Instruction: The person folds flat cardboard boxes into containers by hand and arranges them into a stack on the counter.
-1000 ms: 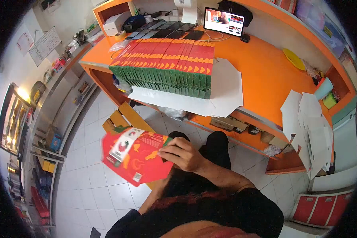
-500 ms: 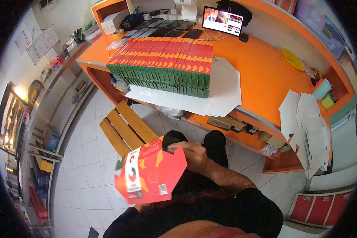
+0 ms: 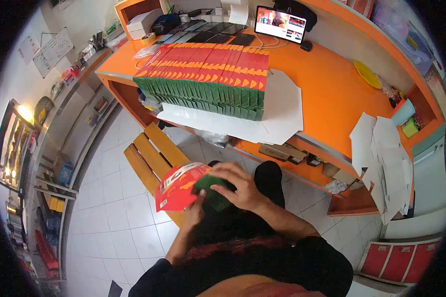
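Desk (image 3: 327,104) edge fronts the knees, with open floor (image 3: 104,208) left of the slatted bench (image 3: 166,148). Red-and-green carton (image 3: 183,184), over lap and bench, has tilted away since the earlier frame; left hand (image 3: 194,212) pinches its near edge, right hand (image 3: 240,188) curves at its green end, grip unclear.

The fingers of the left hand (image 3: 194,213) are mostly hidden behind the red carton (image 3: 177,187). Writing on the white board (image 3: 53,52) (at far left) is too small for reading.
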Action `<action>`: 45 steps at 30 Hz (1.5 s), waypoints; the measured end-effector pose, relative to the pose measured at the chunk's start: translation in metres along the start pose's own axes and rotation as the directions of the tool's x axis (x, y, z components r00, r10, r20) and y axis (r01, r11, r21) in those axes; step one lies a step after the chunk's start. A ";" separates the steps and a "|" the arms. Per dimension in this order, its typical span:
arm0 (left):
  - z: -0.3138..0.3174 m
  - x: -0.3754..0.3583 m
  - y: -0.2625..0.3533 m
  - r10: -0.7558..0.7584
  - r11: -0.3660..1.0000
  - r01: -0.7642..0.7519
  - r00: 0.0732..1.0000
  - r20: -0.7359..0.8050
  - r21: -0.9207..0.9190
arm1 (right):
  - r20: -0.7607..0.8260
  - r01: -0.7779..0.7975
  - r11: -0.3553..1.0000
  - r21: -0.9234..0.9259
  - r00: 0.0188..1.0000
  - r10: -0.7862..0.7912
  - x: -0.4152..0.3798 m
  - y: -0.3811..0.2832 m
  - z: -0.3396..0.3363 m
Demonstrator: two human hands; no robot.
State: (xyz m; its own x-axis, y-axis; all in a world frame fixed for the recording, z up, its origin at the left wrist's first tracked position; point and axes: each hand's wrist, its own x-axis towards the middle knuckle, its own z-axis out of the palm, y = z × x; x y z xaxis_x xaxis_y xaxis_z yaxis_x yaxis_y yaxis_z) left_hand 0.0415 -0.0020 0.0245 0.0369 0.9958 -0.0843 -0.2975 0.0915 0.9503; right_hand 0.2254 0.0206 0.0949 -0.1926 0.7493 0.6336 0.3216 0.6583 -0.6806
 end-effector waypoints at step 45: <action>-0.019 0.027 0.043 -0.094 0.806 0.070 0.996 -0.010 -0.588 | 0.042 0.421 0.851 0.315 0.889 -0.456 -0.004 0.026 0.030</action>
State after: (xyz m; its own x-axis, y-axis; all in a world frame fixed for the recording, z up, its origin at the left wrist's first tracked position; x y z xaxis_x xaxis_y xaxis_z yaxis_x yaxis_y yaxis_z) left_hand 0.0119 0.0287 0.0579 0.0547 0.9828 -0.1762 -0.7984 0.1490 0.5833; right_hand 0.2066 0.0374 0.0635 -0.3569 0.3690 0.8581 -0.0995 0.8984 -0.4278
